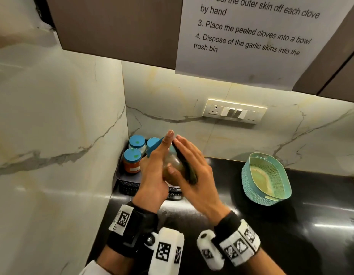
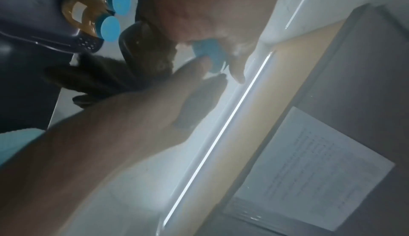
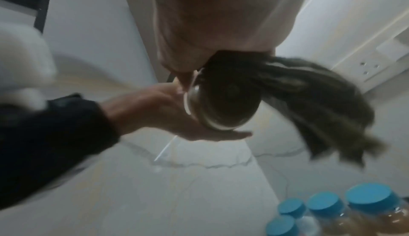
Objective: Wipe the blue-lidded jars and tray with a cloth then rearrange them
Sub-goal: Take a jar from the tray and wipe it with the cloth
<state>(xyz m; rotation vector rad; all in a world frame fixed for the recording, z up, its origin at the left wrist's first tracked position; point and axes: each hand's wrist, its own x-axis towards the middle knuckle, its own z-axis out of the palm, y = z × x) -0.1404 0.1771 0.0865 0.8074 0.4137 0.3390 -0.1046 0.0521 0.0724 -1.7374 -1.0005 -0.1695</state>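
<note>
Both hands meet above the tray (image 1: 126,176): the left hand (image 1: 152,171) grips a tilted jar (image 1: 172,167), lid pointing away, while the right hand (image 1: 194,171), fingers straight, presses what seems a dark cloth (image 1: 189,169) along its right flank.

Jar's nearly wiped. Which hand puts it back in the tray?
Left, probably. The left hand already holds the jar over the tray. The right hand lies flat, pressing the cloth against the jar, with no grip on it.
</note>
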